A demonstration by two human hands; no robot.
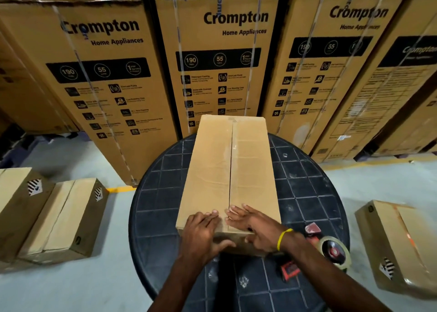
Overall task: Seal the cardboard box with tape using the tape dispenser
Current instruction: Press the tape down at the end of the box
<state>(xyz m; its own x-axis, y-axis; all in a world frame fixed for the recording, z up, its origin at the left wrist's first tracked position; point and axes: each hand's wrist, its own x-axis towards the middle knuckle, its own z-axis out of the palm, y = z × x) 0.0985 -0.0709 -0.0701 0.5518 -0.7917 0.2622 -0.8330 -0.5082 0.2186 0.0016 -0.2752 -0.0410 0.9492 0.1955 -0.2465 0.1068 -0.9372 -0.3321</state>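
Note:
A long brown cardboard box (227, 169) lies lengthwise on a round dark table (160, 193), its two top flaps meeting in a centre seam covered by clear tape. My left hand (203, 233) lies flat on the box's near end, thumb down over the front face. My right hand (253, 226), a yellow band at its wrist, presses flat beside it across the seam. A red and black tape dispenser (328, 247) with a roll of clear tape lies on the table by my right forearm, held by neither hand.
Two small cardboard boxes (54, 217) stand on the grey floor at the left, and another small box (399, 245) at the right. Tall printed appliance cartons (227, 58) form a wall just behind the table.

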